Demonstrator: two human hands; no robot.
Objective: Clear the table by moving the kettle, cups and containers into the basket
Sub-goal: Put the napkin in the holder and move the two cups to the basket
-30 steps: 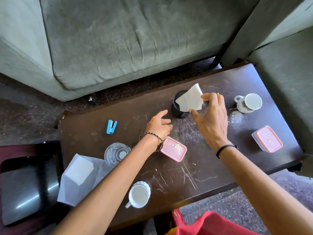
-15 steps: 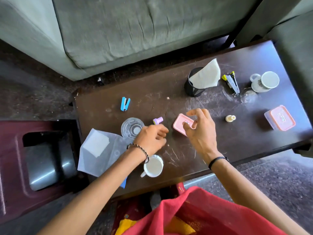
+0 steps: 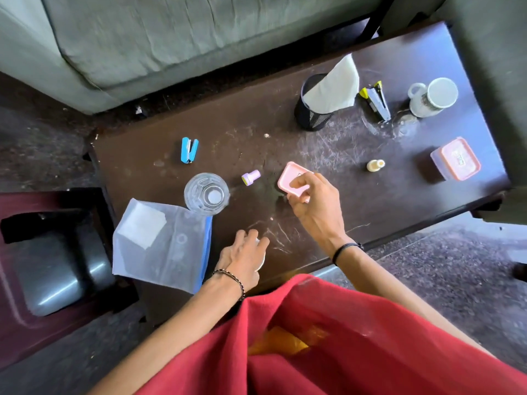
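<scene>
My right hand (image 3: 316, 206) is closed on a small pink-lidded container (image 3: 291, 178) at the middle of the dark table (image 3: 399, 201), tilting it up off the surface. At the near edge my left hand (image 3: 242, 256) covers a white cup (image 3: 262, 262) from above with fingers curled over its rim, so only a sliver of the cup shows. A clear glass (image 3: 206, 193) stands left of centre. Far right are a white mug (image 3: 433, 96) and a larger pink-lidded container (image 3: 456, 159). I see no kettle.
A black mesh holder (image 3: 312, 116) with paper, a grey stapler (image 3: 376, 102), a blue staple remover (image 3: 188, 149), a purple cap (image 3: 251, 177) and a small bottle (image 3: 375, 165) lie on the table. A plastic bag (image 3: 162, 246) overhangs its left corner. Red cloth (image 3: 342, 352) fills the foreground.
My right hand has closed on the small pink container and tipped it up. My left hand moved back toward me onto the white cup. The view dropped lower over the table.
</scene>
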